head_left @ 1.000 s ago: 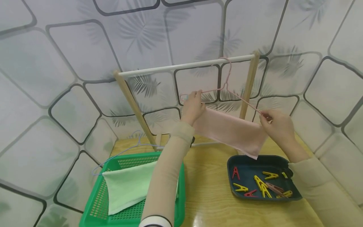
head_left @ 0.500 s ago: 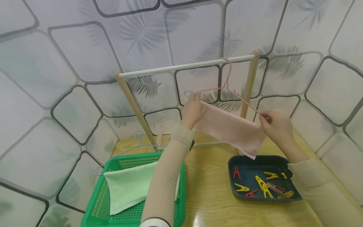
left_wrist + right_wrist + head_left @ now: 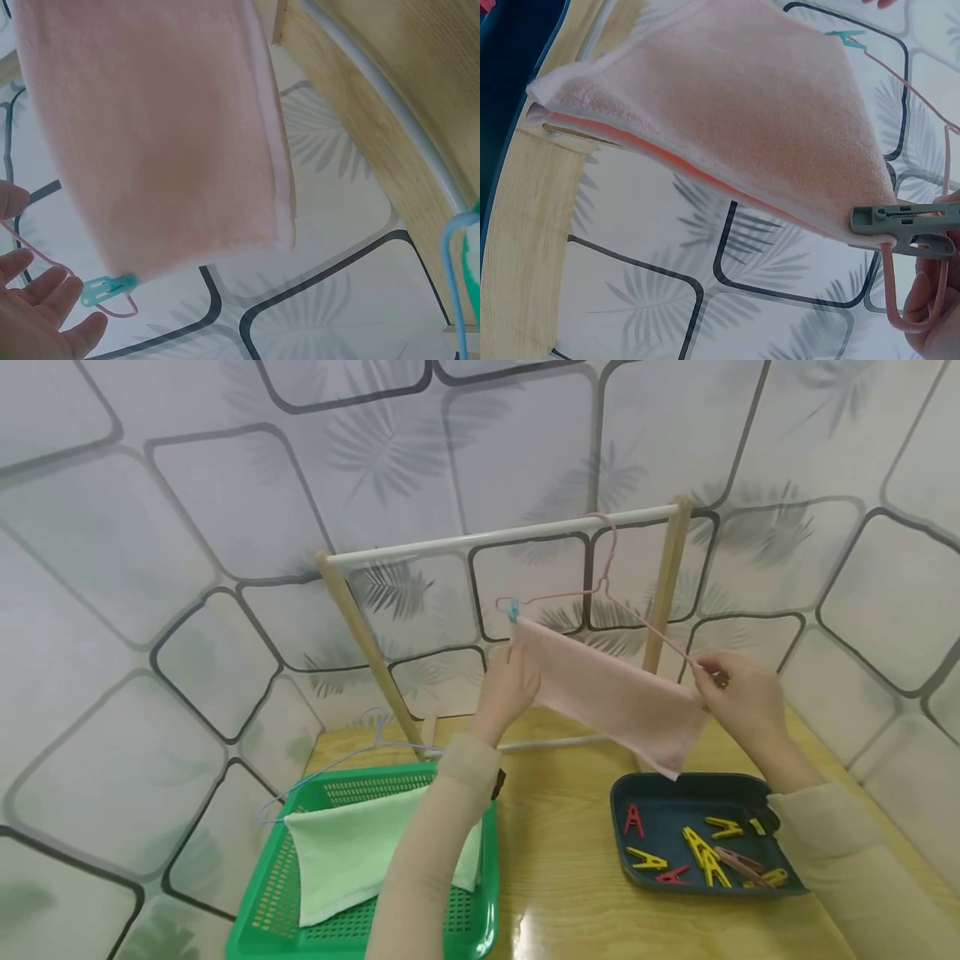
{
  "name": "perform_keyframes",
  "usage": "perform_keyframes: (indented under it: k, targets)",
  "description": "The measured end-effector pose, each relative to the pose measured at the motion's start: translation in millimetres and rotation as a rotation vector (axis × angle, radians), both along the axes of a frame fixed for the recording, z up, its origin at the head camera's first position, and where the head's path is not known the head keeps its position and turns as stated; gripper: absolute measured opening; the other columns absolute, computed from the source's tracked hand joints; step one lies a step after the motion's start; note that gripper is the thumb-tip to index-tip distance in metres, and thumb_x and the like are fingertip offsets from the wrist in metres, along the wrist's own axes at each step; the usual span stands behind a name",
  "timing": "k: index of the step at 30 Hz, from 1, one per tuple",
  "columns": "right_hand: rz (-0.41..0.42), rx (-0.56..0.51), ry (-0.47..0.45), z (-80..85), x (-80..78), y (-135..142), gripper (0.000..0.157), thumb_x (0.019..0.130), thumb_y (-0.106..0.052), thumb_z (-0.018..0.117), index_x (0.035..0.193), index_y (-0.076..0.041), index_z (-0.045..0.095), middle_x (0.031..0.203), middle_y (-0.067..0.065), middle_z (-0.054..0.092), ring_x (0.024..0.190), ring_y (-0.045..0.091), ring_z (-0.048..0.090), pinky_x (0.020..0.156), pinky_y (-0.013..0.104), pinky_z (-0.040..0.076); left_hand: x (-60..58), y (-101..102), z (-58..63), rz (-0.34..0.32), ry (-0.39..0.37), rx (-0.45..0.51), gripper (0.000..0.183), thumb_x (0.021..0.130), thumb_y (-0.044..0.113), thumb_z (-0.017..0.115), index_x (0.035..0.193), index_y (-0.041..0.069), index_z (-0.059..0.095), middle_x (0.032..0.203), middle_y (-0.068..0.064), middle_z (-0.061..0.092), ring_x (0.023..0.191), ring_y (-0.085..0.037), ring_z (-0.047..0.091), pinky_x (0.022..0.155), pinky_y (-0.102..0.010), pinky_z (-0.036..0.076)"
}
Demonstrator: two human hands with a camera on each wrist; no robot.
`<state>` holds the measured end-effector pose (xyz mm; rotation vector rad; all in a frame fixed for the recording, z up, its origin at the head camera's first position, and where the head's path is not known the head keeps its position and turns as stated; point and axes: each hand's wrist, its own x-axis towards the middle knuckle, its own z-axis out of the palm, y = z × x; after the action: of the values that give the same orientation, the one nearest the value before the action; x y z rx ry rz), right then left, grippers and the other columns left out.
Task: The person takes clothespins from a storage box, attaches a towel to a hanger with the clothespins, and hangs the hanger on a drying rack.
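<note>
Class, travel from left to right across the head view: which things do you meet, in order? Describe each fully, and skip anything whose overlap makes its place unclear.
Thin light-blue hanger → bare left hand → rectangular pale-pink fabric cloth → bare right hand.

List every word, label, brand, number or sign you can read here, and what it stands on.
None: no readable text in any view.
The pink towel, turquoise clip and gray clip show no legible lettering.
The wall shows only leaf prints and outlines.
The pegs appear too small to check for markings.
</note>
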<state>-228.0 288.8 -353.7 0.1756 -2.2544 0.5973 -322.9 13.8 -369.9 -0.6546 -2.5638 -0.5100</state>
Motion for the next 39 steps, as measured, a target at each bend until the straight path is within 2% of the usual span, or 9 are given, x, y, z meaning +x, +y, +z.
perform_keyframes:
  k: [4,9,12,21,30,34,39]
  targets:
    - [0.006,-0.001,0.014,-0.1,1.7,0,0.014,0.072,-0.015,0.056,0.077,-0.002,0.059,0.066,0.009,0.056,0.055,0.021,0.051,0.048,0.034,0.036,11.3,-6,-3.6,-0.03,0.015,0.016,0.047,0.077,0.028,0.044,0.116,0.002,0.033,0.106,-0.012,0.04,0.08,-0.021,0.046,0.065,-0.03,0.04]
    - [-0.008,-0.019,0.0,-0.6,5.9,1,0.013,0.072,-0.013,0.055,0.077,-0.001,0.057,0.069,0.012,0.056,0.059,0.024,0.051,0.051,0.036,0.036,27.1,-14,-5.6,-0.085,0.051,0.029,0.044,0.077,0.027,0.045,0.112,0.001,0.037,0.107,-0.011,0.041,0.09,-0.02,0.043,0.075,-0.027,0.035]
    - [-0.011,-0.044,-0.013,-0.7,10.0,3,0.014,0.072,-0.012,0.054,0.078,0.0,0.057,0.072,0.014,0.056,0.062,0.025,0.051,0.053,0.037,0.036,36.4,-20,-7.7,-0.101,0.039,0.04,0.043,0.077,0.026,0.045,0.112,0.003,0.037,0.109,-0.01,0.04,0.098,-0.018,0.038,0.082,-0.026,0.03]
    - [0.013,-0.076,0.004,0.1,21.9,1,0.014,0.072,-0.011,0.055,0.078,0.001,0.057,0.073,0.014,0.055,0.062,0.023,0.049,0.056,0.037,0.037,56.7,-36,-16.2,-0.15,0.081,0.086,0.041,0.076,0.022,0.05,0.11,0.003,0.038,0.106,-0.008,0.042,0.098,-0.017,0.038,0.082,-0.026,0.029]
    - [0.027,-0.072,0.1,-6.8,31.9,-7,0.013,0.067,-0.007,0.058,0.076,0.003,0.058,0.07,0.014,0.054,0.063,0.022,0.047,0.055,0.033,0.033,75.3,-48,-19.7,-0.123,0.019,0.063,0.041,0.079,0.029,0.044,0.11,0.004,0.039,0.104,-0.007,0.042,0.097,-0.015,0.038,0.08,-0.026,0.032]
    - [0.043,-0.054,0.121,-13.1,34.3,-8,0.011,0.065,-0.005,0.06,0.073,0.002,0.058,0.068,0.013,0.053,0.062,0.021,0.045,0.055,0.032,0.031,80.2,-57,-23.6,-0.114,-0.012,0.068,0.042,0.077,0.027,0.047,0.111,0.005,0.038,0.107,-0.006,0.04,0.098,-0.015,0.038,0.08,-0.026,0.032]
    - [0.072,-0.028,0.13,-22.9,39.2,-14,0.012,0.063,-0.005,0.06,0.072,0.002,0.058,0.065,0.011,0.053,0.062,0.022,0.046,0.052,0.033,0.031,84.3,-67,-29.2,-0.134,-0.034,0.065,0.041,0.078,0.027,0.046,0.112,0.006,0.038,0.109,-0.004,0.039,0.098,-0.014,0.038,0.08,-0.026,0.032]
